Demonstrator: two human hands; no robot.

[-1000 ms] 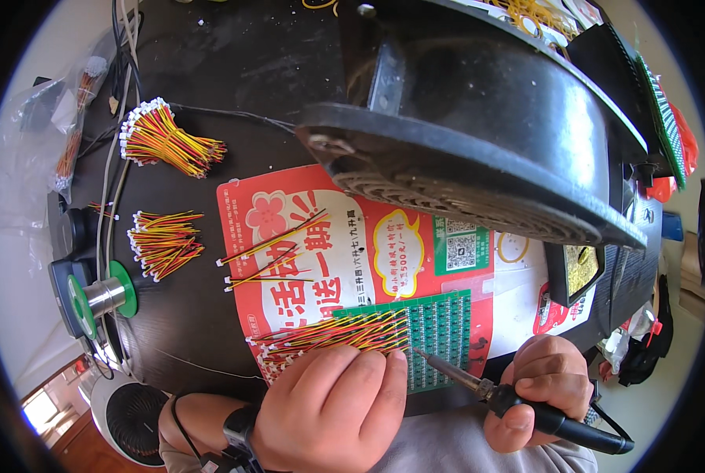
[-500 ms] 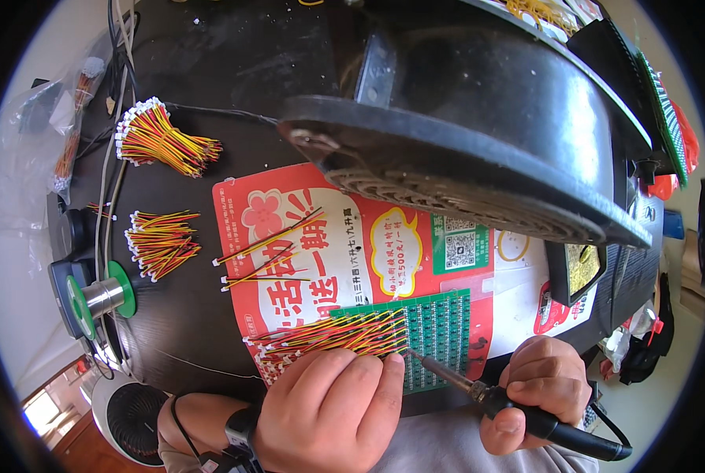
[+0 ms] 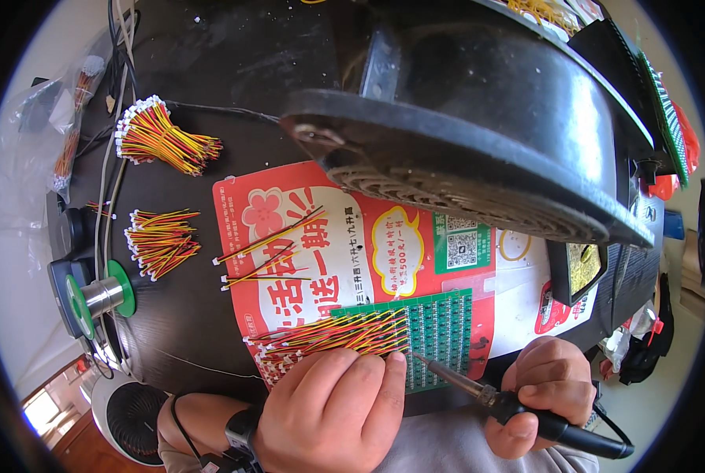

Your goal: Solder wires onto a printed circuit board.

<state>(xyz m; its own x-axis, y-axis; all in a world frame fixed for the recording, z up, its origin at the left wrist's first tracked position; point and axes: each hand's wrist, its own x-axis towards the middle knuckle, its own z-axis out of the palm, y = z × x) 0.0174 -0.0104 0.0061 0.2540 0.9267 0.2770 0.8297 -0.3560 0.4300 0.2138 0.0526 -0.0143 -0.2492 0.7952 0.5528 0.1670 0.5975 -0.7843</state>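
My right hand (image 3: 552,392) is wrapped round the black handle of a soldering iron (image 3: 456,380), whose tip points at a green circuit board (image 3: 440,335). The board carries rows of small repeated units. Along its left part lie many red, yellow and black wires (image 3: 344,333) with white plugs, their bare ends at the board. My left hand (image 3: 329,410) is closed over the lower wires, its index fingertip close to the iron's tip. It seems to pinch a wire there, though the thumb and most of the grip are hidden beneath the hand.
A red printed sheet (image 3: 230,205) lies under the board, with a few loose wires on it. Leftward are a bundle of wires (image 3: 163,138), a smaller pile (image 3: 163,244) and a solder spool (image 3: 104,298). A large black fan (image 3: 478,142) overhangs the sheet; a yellow sponge (image 3: 581,268) sits right.
The soldering iron's tip has drawn slightly right, away from my left fingertip, as my right hand shifted a little. My left hand has barely moved.
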